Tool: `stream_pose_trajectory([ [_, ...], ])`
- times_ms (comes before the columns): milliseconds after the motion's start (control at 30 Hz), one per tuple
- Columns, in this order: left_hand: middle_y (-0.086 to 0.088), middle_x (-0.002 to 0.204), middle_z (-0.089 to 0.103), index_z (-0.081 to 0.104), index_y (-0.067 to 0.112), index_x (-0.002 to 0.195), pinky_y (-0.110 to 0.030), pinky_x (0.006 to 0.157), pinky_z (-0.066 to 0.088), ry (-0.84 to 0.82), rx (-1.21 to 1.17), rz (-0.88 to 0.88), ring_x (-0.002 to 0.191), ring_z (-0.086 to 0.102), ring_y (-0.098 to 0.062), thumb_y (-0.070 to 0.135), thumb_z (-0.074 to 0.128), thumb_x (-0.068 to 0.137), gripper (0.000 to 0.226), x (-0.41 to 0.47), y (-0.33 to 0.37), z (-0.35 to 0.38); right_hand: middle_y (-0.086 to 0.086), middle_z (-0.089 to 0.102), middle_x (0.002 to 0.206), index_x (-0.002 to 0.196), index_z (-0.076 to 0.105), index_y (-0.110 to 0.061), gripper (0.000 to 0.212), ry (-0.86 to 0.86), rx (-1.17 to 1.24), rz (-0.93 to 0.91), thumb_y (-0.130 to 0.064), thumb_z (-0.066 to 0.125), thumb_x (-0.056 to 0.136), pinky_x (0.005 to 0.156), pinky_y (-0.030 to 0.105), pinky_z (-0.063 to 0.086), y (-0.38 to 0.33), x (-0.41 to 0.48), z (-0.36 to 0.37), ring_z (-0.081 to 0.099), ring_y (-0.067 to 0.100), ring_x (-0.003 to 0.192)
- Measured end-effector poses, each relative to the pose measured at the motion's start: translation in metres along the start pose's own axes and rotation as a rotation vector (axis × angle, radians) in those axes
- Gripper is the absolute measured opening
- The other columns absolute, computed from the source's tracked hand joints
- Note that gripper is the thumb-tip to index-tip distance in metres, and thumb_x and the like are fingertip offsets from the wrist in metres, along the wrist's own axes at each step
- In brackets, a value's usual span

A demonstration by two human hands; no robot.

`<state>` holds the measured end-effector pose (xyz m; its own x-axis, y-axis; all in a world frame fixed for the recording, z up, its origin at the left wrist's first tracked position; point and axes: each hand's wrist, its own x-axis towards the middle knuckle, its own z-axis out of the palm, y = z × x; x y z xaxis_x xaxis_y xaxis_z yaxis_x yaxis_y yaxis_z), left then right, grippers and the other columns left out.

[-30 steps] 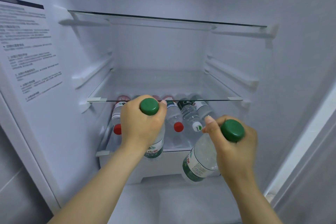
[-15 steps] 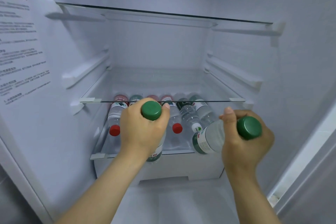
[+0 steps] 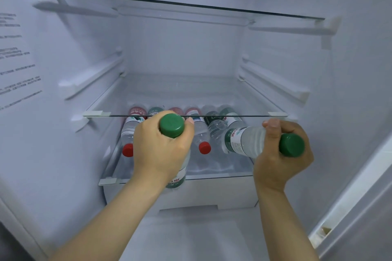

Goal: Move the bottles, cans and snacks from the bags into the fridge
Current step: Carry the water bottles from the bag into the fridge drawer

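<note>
Item: white fridge interior, door open, seen from the front. Fittings: upper clear glass shelf; middle clear glass shelf, seen edge-on; lower clear glass shelf; white plastic drawer front beneath it; printed white instruction sticker on the left wall. Stored stock: a row of clear plastic water bottles lying on their sides on the lower shelf, necks toward the front, two red caps showing, the labels partly seen through the middle shelf. Left hand: clenched round the neck and shoulder of a clear plastic water bottle with a green screw cap. Its cap sticks out above the fist toward the camera, level with the front edge of the middle shelf. Its labelled lower end shows below the hand, in front of the lower shelf's front edge. Right hand: fingers curled round the neck of a second clear plastic water bottle with a green cap, thumb up against its shoulder. This bottle lies almost level, cap to the right beyond the fist. Its base points left and inward over the right part of the lower shelf, under the middle shelf. Contact with the stored bottles cannot be told. The two hands are apart, the row of stored bottles showing between them.
</note>
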<state>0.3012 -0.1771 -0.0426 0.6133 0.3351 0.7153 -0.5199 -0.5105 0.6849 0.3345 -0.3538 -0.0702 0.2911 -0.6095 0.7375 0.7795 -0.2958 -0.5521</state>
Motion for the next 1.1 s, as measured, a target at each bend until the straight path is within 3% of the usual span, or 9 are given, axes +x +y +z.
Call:
stream_pose_trajectory([
  [167, -0.015, 0.059, 0.062, 0.060, -0.002, 0.061, -0.034, 0.059, 0.041, 0.013, 0.002, -0.015, 0.060, 0.055, -0.027, 0.031, 0.062, 0.075, 0.036, 0.003, 0.000, 0.001, 0.010, 0.064, 0.074, 0.076, 0.063, -0.001, 0.021, 0.010, 0.018, -0.049, -0.017, 0.060, 0.090, 0.075, 0.023, 0.046, 0.003, 0.004, 0.005, 0.061, 0.013, 0.072],
  [267, -0.014, 0.059, 0.062, 0.061, -0.001, 0.060, -0.032, 0.058, 0.041, 0.012, 0.010, -0.012, 0.061, 0.055, -0.027, 0.032, 0.061, 0.075, 0.036, 0.003, 0.000, 0.001, 0.001, 0.063, 0.076, 0.078, 0.062, -0.006, 0.016, -0.016, 0.013, -0.070, -0.016, 0.059, 0.090, 0.076, 0.020, 0.045, 0.011, -0.002, 0.006, 0.060, 0.004, 0.076],
  [500, -0.012, 0.061, 0.064, 0.062, 0.000, 0.061, -0.029, 0.059, 0.042, 0.025, 0.028, -0.025, 0.063, 0.056, -0.024, 0.034, 0.062, 0.074, 0.036, 0.004, -0.001, 0.003, 0.009, 0.068, 0.103, 0.090, 0.063, -0.017, 0.008, -0.109, -0.029, 0.128, -0.023, 0.058, 0.090, 0.093, 0.042, 0.050, 0.031, -0.035, -0.016, 0.064, 0.022, 0.105],
  [633, -0.010, 0.060, 0.063, 0.062, 0.002, 0.061, -0.027, 0.058, 0.042, 0.020, 0.021, -0.013, 0.064, 0.056, -0.023, 0.033, 0.062, 0.075, 0.034, 0.001, 0.001, 0.002, 0.005, 0.065, 0.118, 0.103, 0.064, -0.013, 0.022, -0.192, -0.056, 0.194, -0.029, 0.060, 0.088, 0.101, 0.036, 0.046, 0.033, -0.042, -0.023, 0.058, 0.018, 0.119],
  [800, -0.012, 0.058, 0.062, 0.063, 0.001, 0.060, -0.029, 0.058, 0.041, 0.020, 0.026, 0.015, 0.062, 0.055, -0.025, 0.029, 0.062, 0.076, 0.032, -0.003, 0.002, -0.001, -0.011, 0.054, 0.135, 0.129, 0.052, -0.033, 0.052, -0.376, -0.137, 0.372, -0.046, 0.069, 0.082, 0.104, 0.028, 0.044, 0.048, -0.053, -0.026, 0.050, 0.007, 0.126],
  [900, -0.010, 0.057, 0.062, 0.062, 0.003, 0.059, -0.032, 0.057, 0.041, 0.007, 0.025, 0.019, 0.058, 0.055, -0.024, 0.032, 0.060, 0.076, 0.034, -0.004, 0.002, -0.001, -0.010, 0.049, 0.142, 0.134, 0.048, -0.032, 0.058, -0.487, -0.148, 0.363, -0.038, 0.072, 0.082, 0.109, 0.026, 0.039, 0.054, -0.047, -0.017, 0.043, 0.006, 0.132],
  [1033, -0.010, 0.056, 0.062, 0.061, 0.002, 0.058, -0.035, 0.057, 0.041, 0.005, 0.015, 0.013, 0.057, 0.056, -0.025, 0.032, 0.059, 0.075, 0.034, -0.003, 0.002, -0.002, -0.011, 0.042, 0.147, 0.142, 0.039, -0.032, 0.066, -0.635, -0.237, 0.373, -0.022, 0.071, 0.085, 0.109, 0.035, 0.041, 0.067, -0.035, -0.008, 0.041, 0.010, 0.134],
  [1100, -0.011, 0.056, 0.062, 0.060, 0.002, 0.058, -0.036, 0.057, 0.041, 0.000, 0.017, 0.017, 0.056, 0.055, -0.025, 0.030, 0.060, 0.076, 0.033, -0.002, 0.002, -0.002, -0.013, 0.040, 0.148, 0.146, 0.033, -0.035, 0.072, -0.664, -0.218, 0.476, -0.018, 0.069, 0.086, 0.105, 0.025, 0.041, 0.071, -0.031, -0.008, 0.041, 0.011, 0.134],
])
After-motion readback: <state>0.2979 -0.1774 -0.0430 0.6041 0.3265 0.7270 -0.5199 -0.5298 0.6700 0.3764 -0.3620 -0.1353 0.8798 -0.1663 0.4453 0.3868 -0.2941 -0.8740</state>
